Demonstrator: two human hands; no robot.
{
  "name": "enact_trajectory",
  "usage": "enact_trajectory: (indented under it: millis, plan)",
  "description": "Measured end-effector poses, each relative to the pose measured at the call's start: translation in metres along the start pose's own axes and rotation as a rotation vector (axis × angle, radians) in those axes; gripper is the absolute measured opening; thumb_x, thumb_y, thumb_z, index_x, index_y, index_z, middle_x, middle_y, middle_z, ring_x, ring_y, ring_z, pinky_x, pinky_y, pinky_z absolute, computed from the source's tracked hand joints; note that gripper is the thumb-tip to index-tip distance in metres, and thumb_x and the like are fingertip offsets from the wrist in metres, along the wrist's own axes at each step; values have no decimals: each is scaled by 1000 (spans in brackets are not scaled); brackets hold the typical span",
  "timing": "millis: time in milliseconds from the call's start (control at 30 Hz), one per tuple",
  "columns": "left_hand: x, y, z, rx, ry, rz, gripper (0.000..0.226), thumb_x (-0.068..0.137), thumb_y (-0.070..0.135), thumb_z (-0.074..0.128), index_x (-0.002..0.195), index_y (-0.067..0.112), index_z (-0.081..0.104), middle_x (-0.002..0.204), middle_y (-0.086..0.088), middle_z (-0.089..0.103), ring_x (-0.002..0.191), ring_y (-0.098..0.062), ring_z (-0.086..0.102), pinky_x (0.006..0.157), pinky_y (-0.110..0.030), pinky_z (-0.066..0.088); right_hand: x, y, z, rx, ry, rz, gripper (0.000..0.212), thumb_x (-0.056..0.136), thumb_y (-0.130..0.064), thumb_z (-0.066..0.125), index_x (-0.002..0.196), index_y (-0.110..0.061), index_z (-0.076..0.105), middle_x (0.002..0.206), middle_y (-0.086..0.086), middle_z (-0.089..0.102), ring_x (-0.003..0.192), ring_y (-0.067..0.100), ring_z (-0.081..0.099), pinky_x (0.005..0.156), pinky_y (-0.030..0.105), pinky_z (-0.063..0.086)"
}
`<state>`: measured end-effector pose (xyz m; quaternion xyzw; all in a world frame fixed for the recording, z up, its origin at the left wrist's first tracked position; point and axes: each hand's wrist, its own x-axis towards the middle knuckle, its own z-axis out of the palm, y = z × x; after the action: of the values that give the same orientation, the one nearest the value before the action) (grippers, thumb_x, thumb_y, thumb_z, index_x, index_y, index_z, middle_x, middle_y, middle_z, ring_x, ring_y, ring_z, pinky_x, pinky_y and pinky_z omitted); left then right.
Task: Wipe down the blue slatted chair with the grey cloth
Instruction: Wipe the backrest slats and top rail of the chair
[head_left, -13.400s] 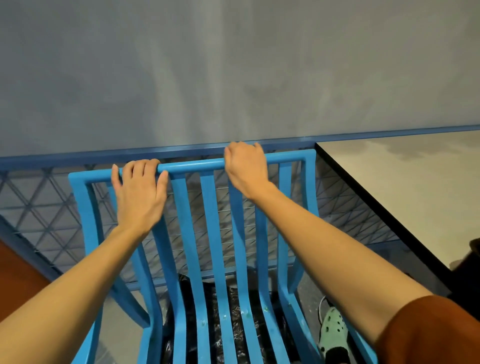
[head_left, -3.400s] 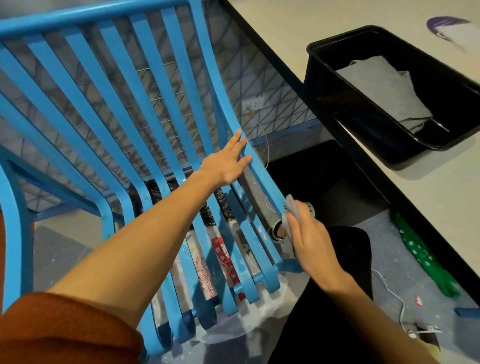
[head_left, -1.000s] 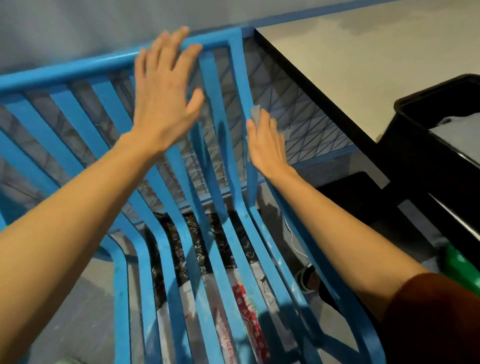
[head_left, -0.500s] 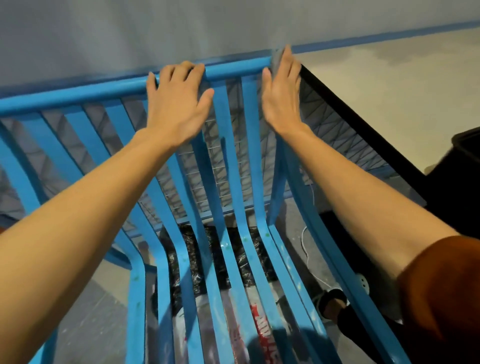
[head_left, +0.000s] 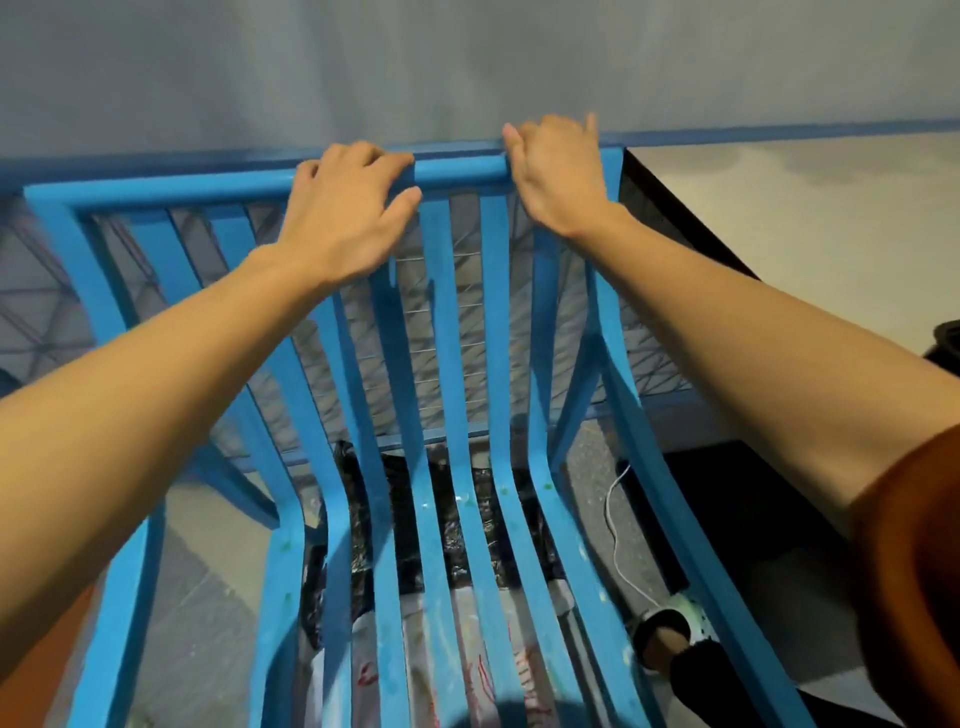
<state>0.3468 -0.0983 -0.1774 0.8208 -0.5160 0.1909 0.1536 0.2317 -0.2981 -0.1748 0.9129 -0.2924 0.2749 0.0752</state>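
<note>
Blue slatted chair (head_left: 605, 312): stands against the grey wall (head_left: 467, 62), directly in front of the person. The pale worktop (head_left: 805, 218) is just beside its right side.

Left hand (head_left: 345, 213): fingers curled over the top rail (head_left: 457, 174), left of centre, with the thumb spread against a slat.

Right hand (head_left: 558, 179): fingers curled over the same rail at its right corner, palm down.

Grey cloth: not distinguishable. Whether it lies under the right hand cannot be told.

Both forearms extend over the seat.

Below the seat slats: a black plastic bag (head_left: 467, 519).

On the floor, right of the chair: a white cable (head_left: 618, 530) and a pale green shoe (head_left: 693, 613)
</note>
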Motion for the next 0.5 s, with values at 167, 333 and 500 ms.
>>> enact_trajectory:
  millis: [167,333,500]
  plan:
    - [-22,-44,-10,41,27,-64,51,99,44,35,140,18,48,134,-16,54,124,-39,44,105,-53,30,6,-53,-1,24,-48,-72,49,105,-31,22,99,-6,64,104,21,67,101,41,59,112,53,24]
    - [-41,-98,-19,80,36,-160,57,97,47,28,139,17,51,134,-19,56,125,-41,46,107,-54,28,9,-105,-5,149,-121,-84,29,98,-14,33,113,-2,54,116,21,57,105,42,55,101,52,36]
    - [-44,-105,-29,-17,25,-149,64,94,49,23,135,14,55,131,-21,59,122,-41,52,104,-53,34,23,-160,0,472,-144,-76,27,92,-11,40,113,0,53,121,19,47,106,38,52,93,41,40]
